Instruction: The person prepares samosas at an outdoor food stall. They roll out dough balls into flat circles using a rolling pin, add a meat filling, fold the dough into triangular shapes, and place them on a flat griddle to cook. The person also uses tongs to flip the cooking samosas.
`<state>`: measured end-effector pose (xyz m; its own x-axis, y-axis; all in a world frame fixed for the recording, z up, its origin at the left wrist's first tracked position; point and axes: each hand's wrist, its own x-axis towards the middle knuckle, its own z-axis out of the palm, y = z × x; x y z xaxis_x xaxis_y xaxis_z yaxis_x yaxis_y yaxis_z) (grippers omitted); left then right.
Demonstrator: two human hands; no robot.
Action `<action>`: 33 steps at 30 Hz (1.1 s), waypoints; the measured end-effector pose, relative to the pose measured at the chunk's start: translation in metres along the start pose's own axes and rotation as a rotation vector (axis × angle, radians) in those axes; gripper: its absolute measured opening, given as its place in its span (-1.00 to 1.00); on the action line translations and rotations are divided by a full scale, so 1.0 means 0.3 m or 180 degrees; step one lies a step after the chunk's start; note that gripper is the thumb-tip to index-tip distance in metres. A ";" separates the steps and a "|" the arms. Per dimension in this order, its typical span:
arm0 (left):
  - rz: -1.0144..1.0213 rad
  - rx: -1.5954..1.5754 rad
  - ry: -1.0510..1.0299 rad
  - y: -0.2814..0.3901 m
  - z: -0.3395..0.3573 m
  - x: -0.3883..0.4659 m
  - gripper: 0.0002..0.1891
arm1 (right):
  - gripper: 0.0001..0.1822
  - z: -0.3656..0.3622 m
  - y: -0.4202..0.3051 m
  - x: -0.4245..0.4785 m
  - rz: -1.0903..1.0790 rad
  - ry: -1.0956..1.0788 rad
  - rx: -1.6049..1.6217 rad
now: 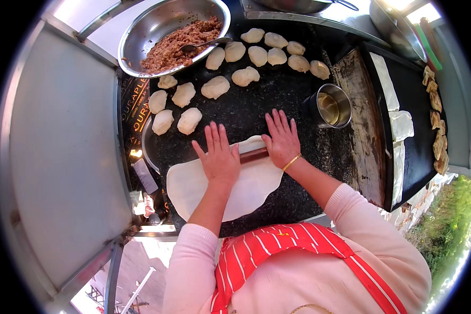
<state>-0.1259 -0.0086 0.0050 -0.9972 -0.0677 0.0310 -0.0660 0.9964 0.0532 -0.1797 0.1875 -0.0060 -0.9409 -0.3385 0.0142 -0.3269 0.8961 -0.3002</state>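
Note:
A thin, wide sheet of dough (pixel 188 186) lies on the black stone worktop in front of me. Across its far part rests a brown rolling pin (pixel 254 156), its ends covered by my palms. My left hand (pixel 219 159) lies flat on the pin's left end, fingers pointing away from me and apart. On the right end, my right hand (pixel 283 141) presses with its fingers stretched out too; a gold bracelet circles that wrist. Neither hand is closed round the pin. Several pale dough balls (pixel 215 87) sit in loose rows beyond my hands.
A steel bowl (pixel 125 47) of minced filling with a spoon stands at the far left. To the right is a metal cup (pixel 347 100) of yellowish liquid. Past it, a black griddle (pixel 412 161) bears pale dough pieces and browned pieces along its rim. A panel borders the left.

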 end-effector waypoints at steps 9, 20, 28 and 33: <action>0.0353 -0.0082 -0.0171 -0.066 -0.036 -0.089 -0.30 | -0.35 -0.013 -0.008 -0.052 0.0030 -0.0061 0.0056; 0.0903 -0.0466 -0.0202 0.022 -0.034 -0.405 -0.40 | -0.42 -0.035 0.009 -0.424 -0.0024 -0.0185 -0.0128; 0.1653 -0.1434 -0.0229 -0.016 -0.022 -0.617 -0.42 | -0.44 -0.063 0.001 -0.712 -0.0078 -0.0067 0.0292; 0.1637 -0.1460 0.0138 -0.032 -0.096 -0.567 -0.46 | -0.44 -0.075 0.012 -0.665 -0.0068 0.0013 0.0683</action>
<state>0.0453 -0.0080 0.0279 -0.8950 0.3963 0.2047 0.4459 0.7808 0.4377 0.0048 0.2649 0.0115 -0.9344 -0.3552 0.0263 -0.3207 0.8070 -0.4958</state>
